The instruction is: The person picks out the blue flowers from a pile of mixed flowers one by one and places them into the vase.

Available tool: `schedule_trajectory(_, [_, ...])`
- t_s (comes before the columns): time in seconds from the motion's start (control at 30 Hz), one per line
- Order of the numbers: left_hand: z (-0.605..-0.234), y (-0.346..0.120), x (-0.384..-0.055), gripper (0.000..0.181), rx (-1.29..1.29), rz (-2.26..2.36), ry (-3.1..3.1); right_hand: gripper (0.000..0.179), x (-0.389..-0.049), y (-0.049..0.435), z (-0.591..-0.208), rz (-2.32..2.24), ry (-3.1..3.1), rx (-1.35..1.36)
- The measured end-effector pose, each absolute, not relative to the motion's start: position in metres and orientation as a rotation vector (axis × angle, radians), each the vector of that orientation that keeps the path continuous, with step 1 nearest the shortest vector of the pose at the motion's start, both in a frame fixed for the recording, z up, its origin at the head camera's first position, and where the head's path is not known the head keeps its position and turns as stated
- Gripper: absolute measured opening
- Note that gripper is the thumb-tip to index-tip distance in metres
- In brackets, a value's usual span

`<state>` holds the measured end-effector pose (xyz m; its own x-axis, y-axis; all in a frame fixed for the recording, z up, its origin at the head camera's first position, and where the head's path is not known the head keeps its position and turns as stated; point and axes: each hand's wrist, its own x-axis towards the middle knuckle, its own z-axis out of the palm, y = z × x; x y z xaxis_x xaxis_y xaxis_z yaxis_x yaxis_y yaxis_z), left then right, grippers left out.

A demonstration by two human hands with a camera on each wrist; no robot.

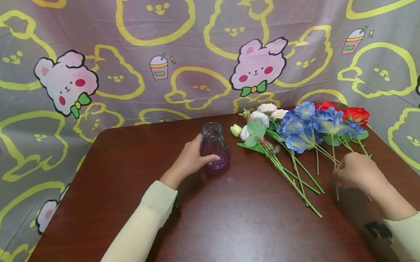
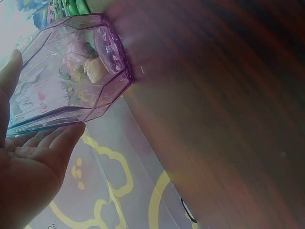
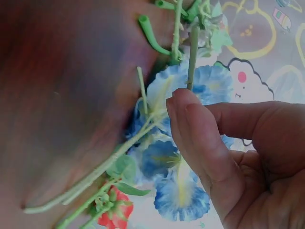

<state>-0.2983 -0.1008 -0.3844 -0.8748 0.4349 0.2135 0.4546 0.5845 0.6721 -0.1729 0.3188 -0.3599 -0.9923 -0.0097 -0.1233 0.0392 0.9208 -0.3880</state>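
A faceted glass vase [image 1: 215, 150], clear at the rim and purple toward its base, stands upright on the table. My left hand [image 1: 191, 159] holds its left side; in the left wrist view, the thumb lies on one side of the vase [image 2: 71, 76] and the fingers on another. Over at the right, my right hand [image 1: 360, 174] pinches a thin green stem [image 3: 192, 59] between thumb and fingers. That stem runs up to the blue flowers [image 1: 303, 127]; which bloom it bears is hard to tell. More blue flowers [image 3: 183, 195] show behind the fingers in the right wrist view.
White and pale pink flowers [image 1: 259, 121] lie right of the vase, their green stems [image 1: 298, 186] pointing toward the front. Red flowers [image 1: 355, 115] lie at the back right. A printed cloth [image 1: 183, 34] hangs behind the brown table [image 1: 221, 233].
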Motion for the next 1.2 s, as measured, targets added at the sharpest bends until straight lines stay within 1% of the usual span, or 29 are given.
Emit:
schedule_trajectory(0.23, [-0.384,-0.101,-0.298,0.075,-0.784,-1.193,-2.772,0.038,-0.174,0.315,-0.346,-0.595,3.019,0.026])
schedule_trajectory(0.63, [-0.383,-0.101,-0.297,0.076,-0.779,-1.179,-2.784,0.041,-0.187,0.289,-0.321,-0.603,3.233,-0.123])
schedule_trajectory(0.77, [-0.382,-0.101,-0.296,0.076,-0.776,-1.172,-2.788,0.035,-0.193,0.275,-0.314,-0.625,3.308,-0.165])
schedule_trajectory(0.87, [-0.381,-0.100,-0.296,0.076,-0.780,-1.171,-2.780,0.024,-0.199,0.262,-0.310,-0.673,3.361,-0.203])
schedule_trajectory(0.93, [-0.381,-0.101,-0.296,0.075,-0.782,-1.178,-2.772,0.020,-0.204,0.253,-0.307,-0.704,3.389,-0.240])
schedule_trajectory(1.2, [-0.382,-0.102,-0.295,0.079,-0.789,-1.191,-2.777,0.017,-0.214,0.221,-0.302,-0.811,3.456,-0.396])
